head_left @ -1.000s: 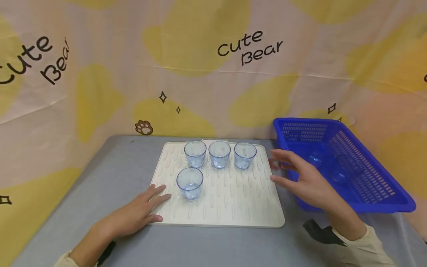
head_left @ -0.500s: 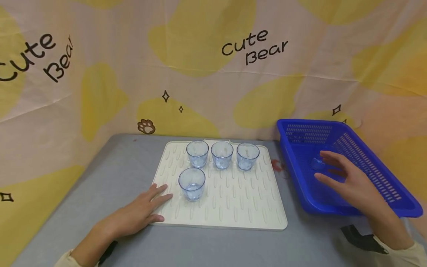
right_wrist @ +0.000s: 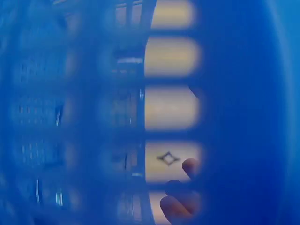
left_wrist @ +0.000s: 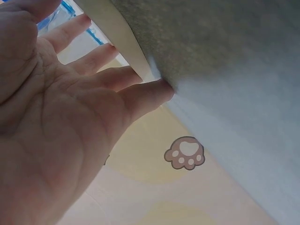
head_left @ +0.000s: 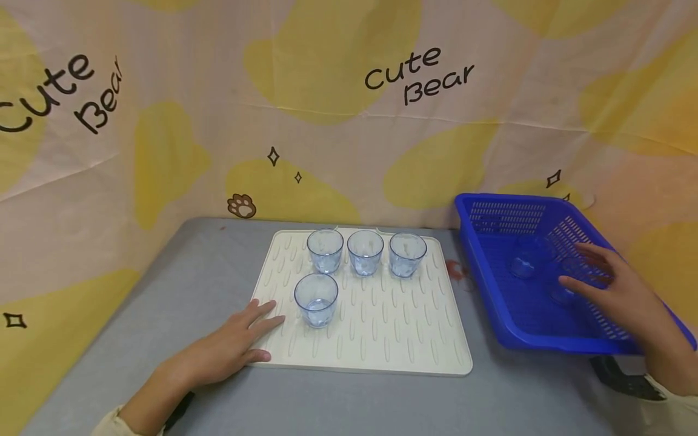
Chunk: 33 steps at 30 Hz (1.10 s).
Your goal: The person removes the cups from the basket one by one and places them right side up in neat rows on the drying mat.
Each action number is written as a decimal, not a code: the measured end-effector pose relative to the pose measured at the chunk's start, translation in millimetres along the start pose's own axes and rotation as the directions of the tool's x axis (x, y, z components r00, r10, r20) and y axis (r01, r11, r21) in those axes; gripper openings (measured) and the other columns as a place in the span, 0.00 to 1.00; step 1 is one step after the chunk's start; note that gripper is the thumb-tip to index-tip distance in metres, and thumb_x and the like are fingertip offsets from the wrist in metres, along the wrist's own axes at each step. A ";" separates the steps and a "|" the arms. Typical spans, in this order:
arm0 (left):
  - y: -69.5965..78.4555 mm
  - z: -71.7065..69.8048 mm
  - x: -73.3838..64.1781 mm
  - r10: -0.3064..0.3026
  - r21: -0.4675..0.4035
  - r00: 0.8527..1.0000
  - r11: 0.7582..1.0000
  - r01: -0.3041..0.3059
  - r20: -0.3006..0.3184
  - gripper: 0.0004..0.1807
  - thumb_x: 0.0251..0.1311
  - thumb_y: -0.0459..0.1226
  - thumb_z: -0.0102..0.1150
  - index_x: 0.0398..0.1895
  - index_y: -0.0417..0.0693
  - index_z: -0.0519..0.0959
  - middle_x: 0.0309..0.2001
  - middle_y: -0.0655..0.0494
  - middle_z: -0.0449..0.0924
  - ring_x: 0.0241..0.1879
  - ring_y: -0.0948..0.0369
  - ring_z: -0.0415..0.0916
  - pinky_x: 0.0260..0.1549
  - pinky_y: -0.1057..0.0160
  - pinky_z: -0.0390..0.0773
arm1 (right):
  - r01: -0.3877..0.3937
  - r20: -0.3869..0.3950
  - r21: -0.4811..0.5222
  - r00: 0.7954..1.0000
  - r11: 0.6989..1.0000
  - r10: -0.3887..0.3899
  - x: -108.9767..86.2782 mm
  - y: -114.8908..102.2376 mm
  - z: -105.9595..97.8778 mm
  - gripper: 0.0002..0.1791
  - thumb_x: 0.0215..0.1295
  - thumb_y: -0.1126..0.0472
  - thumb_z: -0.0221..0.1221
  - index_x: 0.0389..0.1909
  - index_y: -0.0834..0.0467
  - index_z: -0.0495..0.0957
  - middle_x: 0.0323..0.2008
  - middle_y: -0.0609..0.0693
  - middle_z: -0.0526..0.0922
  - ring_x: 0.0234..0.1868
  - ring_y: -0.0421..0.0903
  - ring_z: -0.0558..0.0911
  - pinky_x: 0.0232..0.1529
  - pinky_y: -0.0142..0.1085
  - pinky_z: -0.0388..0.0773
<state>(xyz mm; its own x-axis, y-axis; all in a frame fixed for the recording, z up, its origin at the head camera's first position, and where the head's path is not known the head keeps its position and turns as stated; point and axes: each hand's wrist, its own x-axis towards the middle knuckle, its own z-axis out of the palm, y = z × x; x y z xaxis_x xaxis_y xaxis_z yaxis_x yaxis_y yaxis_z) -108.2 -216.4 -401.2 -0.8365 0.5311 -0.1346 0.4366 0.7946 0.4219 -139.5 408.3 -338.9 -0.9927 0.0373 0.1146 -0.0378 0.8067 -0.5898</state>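
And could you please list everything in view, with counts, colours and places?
Mat: 1, off-white, on the table
Upright glasses: 4, clear bluish, on the mat; three in the far row, one nearer the person, towards the left
Basket: 1, blue, right of the mat
Other glasses: at least 2, clear, inside the basket
Table: 1, grey, under mat and basket
Mark: 1, reddish, between mat and basket
Backdrop: 1, pinkish with yellow patches, behind the table
Sleeves: 2, cream, at the wrists
Left hand: 1, bare, at the mat's left edge
Right hand: 1, bare, at a basket glass; grip unclear
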 end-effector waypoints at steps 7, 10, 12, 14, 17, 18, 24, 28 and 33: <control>-0.2 -1.3 0.5 0.004 0.003 1.000 1.000 -0.004 -0.007 0.36 0.65 0.54 0.58 0.74 0.54 0.65 0.78 0.46 0.55 0.76 0.36 0.47 0.67 0.30 0.55 | 0.003 -0.005 -0.081 1.000 0.997 -0.003 3.2 16.0 -8.7 0.47 0.68 0.52 0.62 0.76 0.70 0.47 0.72 0.80 0.48 0.60 0.86 0.59 0.52 0.76 0.60; -0.3 -1.2 0.8 0.003 0.002 1.000 1.000 -0.003 -0.004 0.36 0.65 0.54 0.58 0.74 0.55 0.65 0.78 0.46 0.55 0.76 0.36 0.47 0.67 0.30 0.55 | 0.007 -0.006 -0.100 1.000 0.995 -0.007 5.6 21.0 -10.2 0.47 0.67 0.52 0.63 0.75 0.70 0.48 0.70 0.82 0.52 0.59 0.86 0.60 0.51 0.76 0.60; -0.1 -0.8 0.9 0.004 -0.002 1.000 1.000 -0.004 -0.001 0.36 0.65 0.54 0.58 0.74 0.55 0.65 0.78 0.46 0.54 0.77 0.36 0.47 0.67 0.30 0.54 | 0.002 0.000 -0.108 1.000 0.994 -0.002 7.4 23.8 -11.0 0.48 0.67 0.52 0.63 0.75 0.71 0.48 0.69 0.83 0.52 0.60 0.86 0.59 0.51 0.76 0.59; 0.2 -0.3 0.9 0.008 -0.002 1.000 1.000 -0.008 0.001 0.36 0.65 0.53 0.58 0.74 0.55 0.65 0.78 0.45 0.54 0.76 0.36 0.47 0.67 0.29 0.54 | -0.012 0.013 -0.128 1.000 0.992 0.014 8.8 26.7 -11.7 0.49 0.67 0.50 0.63 0.75 0.71 0.47 0.68 0.84 0.51 0.61 0.86 0.58 0.52 0.77 0.58; 0.9 0.2 0.7 0.014 0.006 1.000 1.000 -0.014 -0.001 0.35 0.66 0.53 0.57 0.74 0.54 0.65 0.78 0.45 0.54 0.76 0.35 0.47 0.67 0.29 0.54 | -0.041 0.052 -0.160 0.997 0.986 0.050 10.2 31.3 -12.6 0.51 0.68 0.47 0.61 0.76 0.70 0.44 0.71 0.83 0.46 0.64 0.86 0.53 0.54 0.79 0.54; 1.1 0.3 0.8 0.013 0.009 1.000 1.000 -0.013 -0.001 0.35 0.66 0.53 0.57 0.74 0.54 0.65 0.78 0.45 0.54 0.76 0.35 0.47 0.66 0.29 0.54 | -0.045 0.066 -0.165 0.996 0.985 0.056 10.6 32.7 -12.6 0.51 0.68 0.46 0.61 0.76 0.69 0.43 0.71 0.82 0.44 0.65 0.86 0.51 0.55 0.79 0.52; 2.4 -0.7 0.3 0.015 0.021 1.000 1.000 -0.015 -0.012 0.34 0.66 0.51 0.57 0.74 0.53 0.65 0.77 0.44 0.55 0.76 0.35 0.46 0.66 0.28 0.55 | -0.013 0.096 -0.164 0.995 0.986 0.029 12.9 36.1 -10.9 0.54 0.65 0.48 0.65 0.76 0.71 0.43 0.70 0.83 0.46 0.65 0.86 0.52 0.55 0.78 0.52; 2.4 -1.0 -0.4 0.006 0.016 1.000 1.000 -0.006 -0.001 0.34 0.66 0.51 0.58 0.74 0.53 0.65 0.77 0.44 0.54 0.76 0.35 0.46 0.66 0.28 0.54 | -0.004 0.090 -0.159 0.996 0.987 0.018 12.6 35.1 -9.4 0.56 0.62 0.50 0.68 0.75 0.72 0.43 0.69 0.84 0.50 0.63 0.85 0.56 0.55 0.78 0.54; 2.0 0.4 -0.6 -0.007 0.015 1.000 1.000 0.007 0.007 0.35 0.66 0.52 0.57 0.74 0.54 0.65 0.78 0.45 0.54 0.77 0.36 0.46 0.67 0.29 0.53 | -0.006 0.106 -0.178 0.994 0.984 0.025 13.1 35.3 -8.2 0.58 0.59 0.49 0.69 0.75 0.73 0.43 0.66 0.85 0.54 0.62 0.84 0.58 0.53 0.76 0.58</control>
<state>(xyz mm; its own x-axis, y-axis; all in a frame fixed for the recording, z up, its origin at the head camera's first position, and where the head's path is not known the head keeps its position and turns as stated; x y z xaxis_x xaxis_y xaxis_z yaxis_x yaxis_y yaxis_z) -106.7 -215.0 -400.7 -0.8375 0.5273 -0.1436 0.4353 0.8026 0.4079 -152.9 442.2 -351.7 -0.9999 -0.0052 0.0141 -0.0108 0.8986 -0.4386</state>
